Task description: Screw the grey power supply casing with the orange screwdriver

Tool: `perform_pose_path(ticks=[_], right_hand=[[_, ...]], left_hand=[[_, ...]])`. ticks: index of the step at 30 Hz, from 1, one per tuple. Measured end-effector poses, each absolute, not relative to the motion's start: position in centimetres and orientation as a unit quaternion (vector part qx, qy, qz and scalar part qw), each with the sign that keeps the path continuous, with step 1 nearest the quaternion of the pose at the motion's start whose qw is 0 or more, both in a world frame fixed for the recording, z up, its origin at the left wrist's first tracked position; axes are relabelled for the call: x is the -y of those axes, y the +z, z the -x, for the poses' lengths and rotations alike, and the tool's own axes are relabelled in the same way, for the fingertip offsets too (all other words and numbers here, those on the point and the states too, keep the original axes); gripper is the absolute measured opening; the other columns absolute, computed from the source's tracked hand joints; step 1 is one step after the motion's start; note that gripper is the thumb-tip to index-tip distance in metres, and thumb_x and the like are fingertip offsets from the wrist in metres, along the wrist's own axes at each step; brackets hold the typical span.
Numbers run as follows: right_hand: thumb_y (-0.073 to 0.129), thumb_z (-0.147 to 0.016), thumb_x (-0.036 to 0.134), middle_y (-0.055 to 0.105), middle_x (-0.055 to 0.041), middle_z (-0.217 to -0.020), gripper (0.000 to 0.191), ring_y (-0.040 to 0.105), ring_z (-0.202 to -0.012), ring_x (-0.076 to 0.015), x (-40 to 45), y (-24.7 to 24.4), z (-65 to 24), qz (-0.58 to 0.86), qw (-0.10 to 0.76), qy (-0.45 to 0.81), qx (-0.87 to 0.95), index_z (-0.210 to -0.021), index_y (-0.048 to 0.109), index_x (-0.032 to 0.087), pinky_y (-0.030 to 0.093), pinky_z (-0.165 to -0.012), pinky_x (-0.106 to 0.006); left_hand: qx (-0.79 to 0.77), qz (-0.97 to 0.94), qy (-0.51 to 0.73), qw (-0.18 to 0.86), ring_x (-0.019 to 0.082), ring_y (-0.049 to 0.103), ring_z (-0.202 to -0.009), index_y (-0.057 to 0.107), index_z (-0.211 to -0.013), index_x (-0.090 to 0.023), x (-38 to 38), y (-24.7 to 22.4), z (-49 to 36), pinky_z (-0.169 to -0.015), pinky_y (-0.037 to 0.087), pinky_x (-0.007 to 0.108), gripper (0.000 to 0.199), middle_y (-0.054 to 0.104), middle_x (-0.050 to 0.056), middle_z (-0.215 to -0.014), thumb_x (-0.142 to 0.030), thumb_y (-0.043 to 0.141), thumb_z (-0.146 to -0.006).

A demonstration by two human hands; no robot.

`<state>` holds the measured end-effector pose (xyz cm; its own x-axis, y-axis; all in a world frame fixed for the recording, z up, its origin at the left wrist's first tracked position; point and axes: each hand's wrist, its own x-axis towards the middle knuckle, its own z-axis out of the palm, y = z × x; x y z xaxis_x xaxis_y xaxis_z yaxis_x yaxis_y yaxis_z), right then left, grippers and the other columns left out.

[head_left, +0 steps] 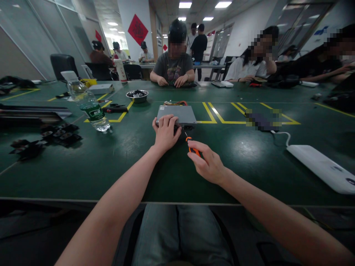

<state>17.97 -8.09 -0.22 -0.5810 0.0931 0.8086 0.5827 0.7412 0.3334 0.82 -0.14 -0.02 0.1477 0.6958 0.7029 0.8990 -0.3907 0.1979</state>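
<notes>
A grey metal computer power supply (183,112) lies on the green table, its coloured cables at the far side and its socket side toward me. My left hand (166,131) rests on its near left part, fingers over the top edge and thumb at the front face, gripping it. In my right hand (208,162) is an orange and black screwdriver (194,149), held between thumb and fingers. Its thin shaft points up and left to the front face of the power supply; whether the tip sits in a screw is too small to tell.
A water bottle (90,105), a metal bowl (138,96) of small parts and black parts (59,135) stand left. At right lie a phone (262,120) with a white cable and a white power bank (321,166). A person (173,62) works across the table (124,173).
</notes>
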Motion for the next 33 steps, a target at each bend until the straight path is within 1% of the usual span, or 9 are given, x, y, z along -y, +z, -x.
perform_pose_path(ticks=[2, 5, 9, 11, 15, 18, 22, 27, 33], right_hand=[[0.051, -0.081, 0.008, 0.05, -0.0112, -0.118, 0.027, 0.049, -0.117, -0.0205, 8.07, -0.1, -18.01, 0.218, 0.41, -0.289, 0.837, -0.105, 0.046, 0.019, 0.055, -0.084, -0.034], [0.055, -0.081, 0.014, 0.049, -0.0094, -0.117, 0.024, 0.05, -0.114, -0.0214, 8.07, 0.18, -18.09, 0.25, 0.412, -0.296, 0.825, -0.103, 0.047, 0.022, 0.055, -0.083, -0.037], [0.055, -0.081, 0.013, 0.049, -0.0068, -0.112, 0.022, 0.052, -0.109, -0.0195, 8.12, 0.23, -18.17, 0.247, 0.399, -0.318, 0.824, -0.099, 0.05, 0.025, 0.056, -0.08, -0.033], [0.052, -0.081, 0.01, 0.047, -0.0081, -0.117, 0.026, 0.05, -0.114, -0.0194, 8.12, 0.12, -18.15, 0.232, 0.394, -0.309, 0.834, -0.103, 0.049, 0.023, 0.055, -0.083, -0.032], [0.051, -0.081, 0.008, 0.044, -0.0118, -0.125, 0.03, 0.045, -0.122, -0.0223, 8.03, -0.05, -18.02, 0.227, 0.401, -0.289, 0.839, -0.108, 0.046, 0.02, 0.054, -0.088, -0.036], [0.055, -0.08, 0.012, 0.047, -0.0089, -0.124, 0.029, 0.047, -0.119, -0.0232, 7.98, -0.12, -18.1, 0.251, 0.395, -0.294, 0.834, -0.105, 0.048, 0.025, 0.054, -0.086, -0.039], [0.057, -0.08, 0.014, 0.052, -0.0061, -0.119, 0.027, 0.05, -0.114, -0.0213, 8.01, -0.19, -18.43, 0.25, 0.379, -0.302, 0.838, -0.102, 0.053, 0.028, 0.055, -0.082, -0.035], [0.051, -0.082, 0.009, 0.046, -0.0116, -0.127, 0.033, 0.046, -0.122, -0.0223, 7.98, 0.01, -18.35, 0.215, 0.399, -0.274, 0.848, -0.112, 0.049, 0.022, 0.054, -0.087, -0.036], [0.055, -0.081, 0.011, 0.051, -0.0077, -0.119, 0.025, 0.051, -0.116, -0.021, 7.99, 0.31, -18.14, 0.241, 0.394, -0.3, 0.834, -0.101, 0.049, 0.024, 0.055, -0.085, -0.037]], left_hand=[[0.534, 0.746, -0.373, 0.137, 0.025, 0.039, -0.122, 0.049, -0.118, -0.025, 0.12, -0.03, -0.81, -0.11, 0.012, 0.048, 0.033, 0.051, 0.007, -0.127, -0.036, 0.047, -0.087], [0.535, 0.747, -0.372, 0.135, 0.025, 0.039, -0.122, 0.049, -0.118, -0.024, 0.12, -0.01, -0.79, -0.11, 0.012, 0.048, 0.034, 0.051, 0.007, -0.126, -0.035, 0.047, -0.087], [0.535, 0.746, -0.373, 0.132, 0.025, 0.038, -0.122, 0.049, -0.117, -0.024, 0.1, -0.04, -0.79, -0.11, 0.012, 0.048, 0.033, 0.051, 0.007, -0.127, -0.035, 0.048, -0.087], [0.535, 0.745, -0.375, 0.133, 0.025, 0.038, -0.122, 0.05, -0.117, -0.024, 0.08, -0.06, -0.81, -0.11, 0.011, 0.048, 0.032, 0.051, 0.006, -0.127, -0.035, 0.047, -0.087], [0.536, 0.746, -0.374, 0.128, 0.025, 0.038, -0.122, 0.049, -0.118, -0.024, 0.1, -0.01, -0.82, -0.11, 0.01, 0.048, 0.033, 0.051, 0.007, -0.127, -0.035, 0.047, -0.087], [0.536, 0.747, -0.374, 0.124, 0.025, 0.038, -0.122, 0.049, -0.118, -0.024, 0.18, 0.07, -0.81, -0.11, 0.01, 0.049, 0.033, 0.051, 0.007, -0.127, -0.035, 0.048, -0.087], [0.533, 0.748, -0.375, 0.124, 0.026, 0.038, -0.123, 0.049, -0.118, -0.024, 0.21, 0.06, -0.78, -0.11, 0.011, 0.049, 0.033, 0.05, 0.007, -0.127, -0.035, 0.047, -0.087], [0.529, 0.746, -0.381, 0.138, 0.025, 0.039, -0.121, 0.05, -0.117, -0.024, 0.1, -0.05, -0.8, -0.109, 0.012, 0.049, 0.033, 0.051, 0.006, -0.126, -0.035, 0.048, -0.087], [0.531, 0.747, -0.378, 0.133, 0.025, 0.039, -0.121, 0.049, -0.118, -0.025, 0.1, -0.05, -0.77, -0.109, 0.012, 0.049, 0.033, 0.051, 0.006, -0.126, -0.035, 0.048, -0.087]])
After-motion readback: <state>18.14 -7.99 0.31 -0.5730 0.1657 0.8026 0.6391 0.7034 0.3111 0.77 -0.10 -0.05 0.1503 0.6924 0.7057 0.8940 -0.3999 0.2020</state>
